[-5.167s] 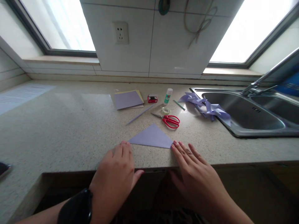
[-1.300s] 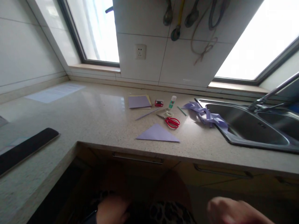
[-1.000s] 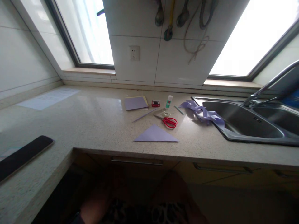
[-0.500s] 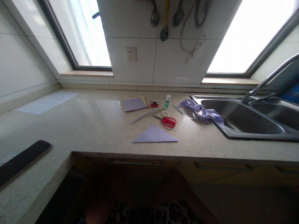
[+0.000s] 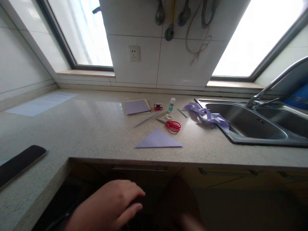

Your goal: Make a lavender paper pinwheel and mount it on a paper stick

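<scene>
My left hand (image 5: 113,200) is raised in front of the cabinet, below the counter's edge. Its thumb and fingers are apart, with nothing between them. Of my right hand (image 5: 191,223) only a dark blur shows at the bottom edge; its fingers cannot be made out. Nearest to both hands, a folded purple paper triangle (image 5: 158,139) lies flat close to the front edge. Just behind it are red-handled scissors (image 5: 172,125), a small tape roll (image 5: 169,117), a glue stick (image 5: 171,105) standing upright and a red box (image 5: 158,106).
A stack of purple and yellow paper (image 5: 138,106) and a narrow purple strip (image 5: 146,119) lie at the back. Folded purple paper (image 5: 209,117) overhangs the rim of the sink (image 5: 231,139). A thin green stick (image 5: 182,113) is beside it. At left are a printed sheet (image 5: 40,104) and a long black object (image 5: 21,165).
My left hand has risen into clear view from the dark area below. My right hand now shows as a blur at the bottom. The things on the counter lie as before.
</scene>
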Tool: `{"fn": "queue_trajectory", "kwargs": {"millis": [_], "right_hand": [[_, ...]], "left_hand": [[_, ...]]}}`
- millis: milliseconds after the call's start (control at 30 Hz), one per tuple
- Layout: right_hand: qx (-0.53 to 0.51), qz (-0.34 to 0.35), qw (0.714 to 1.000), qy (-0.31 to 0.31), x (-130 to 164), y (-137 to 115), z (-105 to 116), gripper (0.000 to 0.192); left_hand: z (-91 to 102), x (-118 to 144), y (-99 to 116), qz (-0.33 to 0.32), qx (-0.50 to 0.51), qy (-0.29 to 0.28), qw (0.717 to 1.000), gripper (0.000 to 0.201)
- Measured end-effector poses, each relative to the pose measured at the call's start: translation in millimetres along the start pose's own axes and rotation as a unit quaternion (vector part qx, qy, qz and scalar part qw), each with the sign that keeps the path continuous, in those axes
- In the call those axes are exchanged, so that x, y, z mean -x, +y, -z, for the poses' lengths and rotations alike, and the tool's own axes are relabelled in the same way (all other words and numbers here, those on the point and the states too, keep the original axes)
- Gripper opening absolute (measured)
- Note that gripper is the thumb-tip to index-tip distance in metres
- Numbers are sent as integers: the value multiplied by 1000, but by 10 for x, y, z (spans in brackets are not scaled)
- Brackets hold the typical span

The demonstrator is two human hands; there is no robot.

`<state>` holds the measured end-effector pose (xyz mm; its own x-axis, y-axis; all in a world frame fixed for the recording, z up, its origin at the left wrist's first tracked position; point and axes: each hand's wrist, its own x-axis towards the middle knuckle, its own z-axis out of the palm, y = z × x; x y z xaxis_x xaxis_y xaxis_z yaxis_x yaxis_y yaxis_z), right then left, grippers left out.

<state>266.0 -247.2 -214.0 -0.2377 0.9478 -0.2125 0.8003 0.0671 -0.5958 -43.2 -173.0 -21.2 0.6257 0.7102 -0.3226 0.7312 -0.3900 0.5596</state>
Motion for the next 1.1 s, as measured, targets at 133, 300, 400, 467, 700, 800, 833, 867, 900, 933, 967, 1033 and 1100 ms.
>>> {"fn": "queue_trajectory", "kwargs": {"millis": [133, 300, 400, 467, 700, 800, 833, 867, 900, 933, 967, 1033, 1100], "right_hand": [[6, 44, 999, 15, -48, -322, 258, 27], [71, 159, 973, 148, -126, -761, 856, 34], [75, 208, 951, 217, -217, -1007, 1178, 24], [82, 234, 938, 242, -319, -1161, 1307, 15], [191, 212, 925, 251, -772, -1464, 1176, 58], [192, 199, 929, 246, -855, -1461, 1037, 64], [190, 200, 928, 252, -861, -1450, 1007, 64], [187, 203, 925, 262, -859, -1435, 987, 62], [183, 209, 920, 275, -851, -1415, 978, 58], [177, 220, 915, 289, -841, -1393, 976, 51], [167, 234, 909, 302, -829, -1367, 981, 42], [136, 268, 899, 319, -809, -1309, 1002, 29], [93, 297, 892, 327, -793, -1255, 1032, 26]], "left_hand": [[339, -79, 120, -57, -35, 83, 994, 26], [655, -206, 136, -27, -83, 95, 992, 34], [836, -315, 103, -22, -104, 119, 987, 36], [946, -409, 63, -22, -129, 130, 983, 40], [1159, -727, -154, -15, -163, 171, 972, 37], [1150, -797, -291, -10, -150, 170, 974, 38], [1139, -807, -336, -6, -142, 170, 975, 38], [1127, -811, -379, -2, -134, 171, 976, 38], [1114, -808, -416, 3, -123, 172, 977, 38], [1102, -800, -447, 8, -109, 174, 979, 39], [1091, -788, -470, 12, -93, 175, 980, 39], [1069, -762, -495, 18, -50, 176, 983, 42], [1039, -750, -498, 23, 5, 167, 986, 45]]}}
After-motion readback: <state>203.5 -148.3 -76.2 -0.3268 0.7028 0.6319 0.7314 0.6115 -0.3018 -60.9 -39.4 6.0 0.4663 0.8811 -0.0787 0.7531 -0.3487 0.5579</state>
